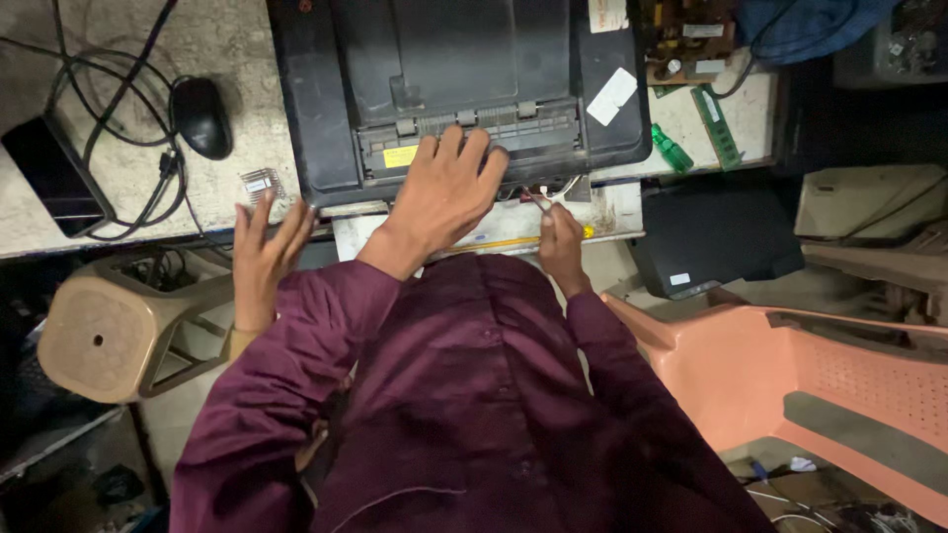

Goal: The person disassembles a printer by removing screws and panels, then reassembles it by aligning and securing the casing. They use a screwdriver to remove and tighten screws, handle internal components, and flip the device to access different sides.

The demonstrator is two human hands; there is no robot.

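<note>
- Lay flat on the open slot of the black printer (326, 118): left hand (444, 192), fingers spread, gripping nothing.
- Clenched round a thin tool (541, 200): right hand (560, 242), nearer the printer's front edge, tip aimed up-left.
- Hovered open, well left: another person's hand (262, 252).

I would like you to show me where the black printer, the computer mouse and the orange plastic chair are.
black printer (454, 59): head view, on its closed top cover.
computer mouse (201, 116): head view, on the middle of its black back.
orange plastic chair (869, 380): head view, on its perforated seat.
</note>
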